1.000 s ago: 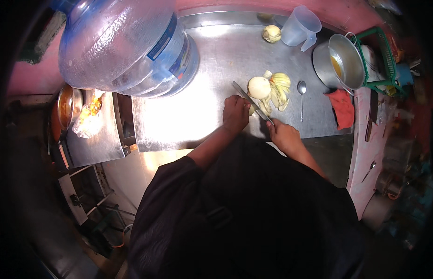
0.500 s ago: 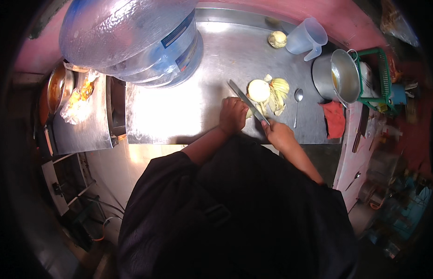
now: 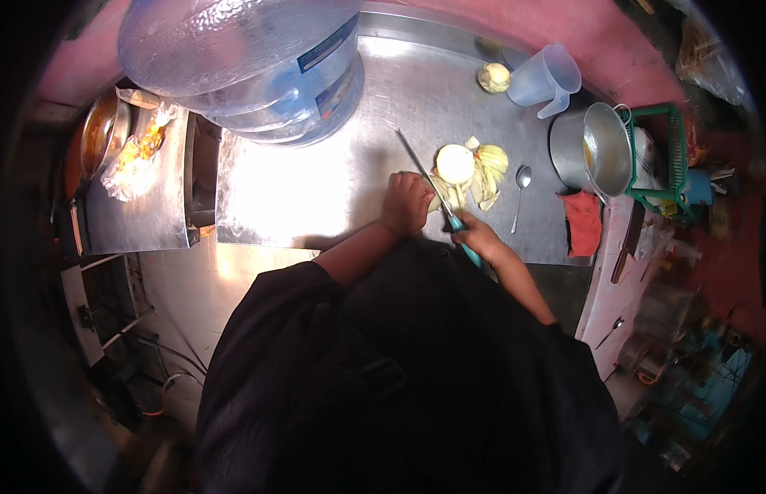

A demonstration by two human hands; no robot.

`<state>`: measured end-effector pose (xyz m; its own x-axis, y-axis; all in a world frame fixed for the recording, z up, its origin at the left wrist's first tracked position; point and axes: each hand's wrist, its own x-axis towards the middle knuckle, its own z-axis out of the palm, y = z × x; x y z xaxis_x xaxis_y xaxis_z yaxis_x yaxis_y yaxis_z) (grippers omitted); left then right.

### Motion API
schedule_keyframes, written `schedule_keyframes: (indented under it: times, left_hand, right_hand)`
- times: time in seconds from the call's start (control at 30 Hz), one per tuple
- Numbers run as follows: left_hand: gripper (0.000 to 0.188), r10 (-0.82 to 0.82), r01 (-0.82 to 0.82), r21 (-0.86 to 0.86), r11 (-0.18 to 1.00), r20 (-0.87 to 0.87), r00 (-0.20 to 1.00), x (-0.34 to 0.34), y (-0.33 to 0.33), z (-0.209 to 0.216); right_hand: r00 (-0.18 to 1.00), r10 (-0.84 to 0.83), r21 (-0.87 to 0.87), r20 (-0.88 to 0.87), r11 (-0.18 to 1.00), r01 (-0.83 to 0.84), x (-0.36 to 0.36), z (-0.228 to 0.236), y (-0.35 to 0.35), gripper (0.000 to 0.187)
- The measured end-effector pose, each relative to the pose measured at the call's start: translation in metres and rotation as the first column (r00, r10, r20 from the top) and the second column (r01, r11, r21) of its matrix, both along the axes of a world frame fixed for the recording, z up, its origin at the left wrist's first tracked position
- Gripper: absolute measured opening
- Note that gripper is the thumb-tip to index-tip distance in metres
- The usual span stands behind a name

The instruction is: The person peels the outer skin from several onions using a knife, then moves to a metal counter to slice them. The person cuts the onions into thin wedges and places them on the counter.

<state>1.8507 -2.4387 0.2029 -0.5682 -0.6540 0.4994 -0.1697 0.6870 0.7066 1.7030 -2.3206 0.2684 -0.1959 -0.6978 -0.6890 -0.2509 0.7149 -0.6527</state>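
Note:
My right hand grips the teal handle of a long knife. Its blade slants up and left, just beside the fingers of my left hand. That hand is closed low over the metal table; whatever is in its fingers is hidden. Just beyond the blade sits a pale, round, cut fruit or vegetable, its kind unclear. Yellowish peel-like pieces lie around it, next to a ribbed yellow piece.
Right of the pieces are a spoon, a red cloth and a metal pot. Behind stand a clear jug and another pale round piece. A large water bottle takes up the back left. A green rack is far right.
The knife has turned steeper and edge-on, and its teal handle now shows below my right hand. My right hand has shifted slightly left. The view has shifted a little.

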Motion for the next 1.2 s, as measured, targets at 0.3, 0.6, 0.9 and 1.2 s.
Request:
schedule_keyframes:
  times: [0.3, 0.6, 0.9, 1.2]
  left_hand:
    - [0.012, -0.020, 0.020, 0.043, 0.999, 0.018, 1.000, 0.003, 0.000, -0.002]
    - [0.012, 0.006, -0.006, 0.002, 1.000, -0.014, 1.000, 0.002, 0.003, -0.005]
    - [0.020, 0.003, -0.003, 0.000, 1.000, -0.026, 1.000, -0.001, 0.007, -0.014]
    - [0.024, 0.023, -0.023, 0.066, 0.998, 0.002, 1.000, 0.001, 0.008, -0.017]
  right_hand:
    - [0.847, 0.050, 0.060, -0.529, 0.998, -0.021, 0.018, 0.045, 0.027, 0.040]
    - [0.756, 0.260, 0.282, -0.601, 0.954, -0.104, 0.029, 0.061, 0.052, 0.040]
    - [0.831, 0.195, 0.141, -0.520, 0.980, -0.142, 0.018, 0.030, -0.005, 0.044]
    - [0.828, 0.182, 0.178, -0.531, 0.979, -0.101, 0.023, 0.089, 0.042, 0.043]
